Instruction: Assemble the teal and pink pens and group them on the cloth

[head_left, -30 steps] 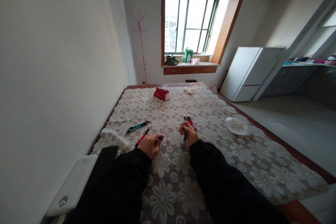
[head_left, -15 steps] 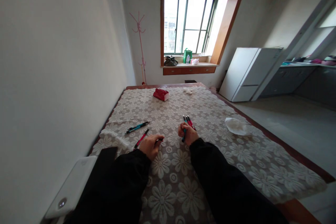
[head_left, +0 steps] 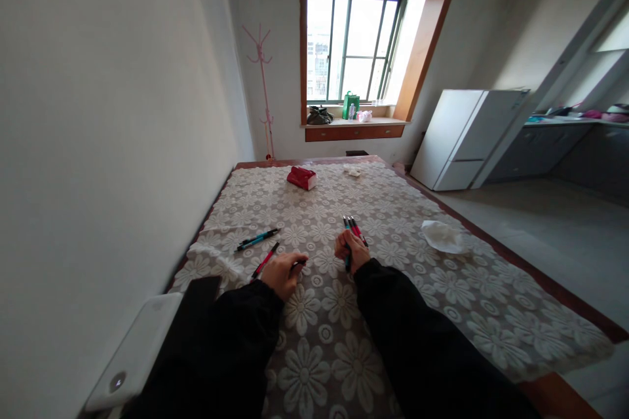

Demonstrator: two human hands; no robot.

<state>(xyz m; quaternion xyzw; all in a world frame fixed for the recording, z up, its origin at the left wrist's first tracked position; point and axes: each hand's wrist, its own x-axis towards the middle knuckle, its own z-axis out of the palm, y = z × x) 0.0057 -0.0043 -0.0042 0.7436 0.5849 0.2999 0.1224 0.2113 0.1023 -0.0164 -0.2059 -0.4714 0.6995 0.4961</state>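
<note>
My right hand (head_left: pixel 354 252) is closed round a teal pen (head_left: pixel 348 264), whose lower end sticks out below the fingers. Just beyond the knuckles, the ends of several pens show side by side, among them a red pen (head_left: pixel 357 229). My left hand (head_left: pixel 284 273) is closed, with the dark end of a pen (head_left: pixel 301 262) at its fingertips; the rest of it is hidden. A red and black pen (head_left: pixel 266 260) lies slanted on the tablecloth beside this hand. Farther left, teal and black pens (head_left: pixel 257 239) lie close together.
A floral lace tablecloth (head_left: pixel 304 373) covers the table. Near the far edge lies a red packet (head_left: pixel 301 178), with crumpled white scraps (head_left: pixel 352 172) to its right. White tissue (head_left: pixel 445 237) rests at right. At lower left are a white device (head_left: pixel 140 347) and a wall (head_left: pixel 122 144).
The teal pen in my right hand has tilted slightly, its lower end shifting right. My left hand and the pens on the table stay where they were.
</note>
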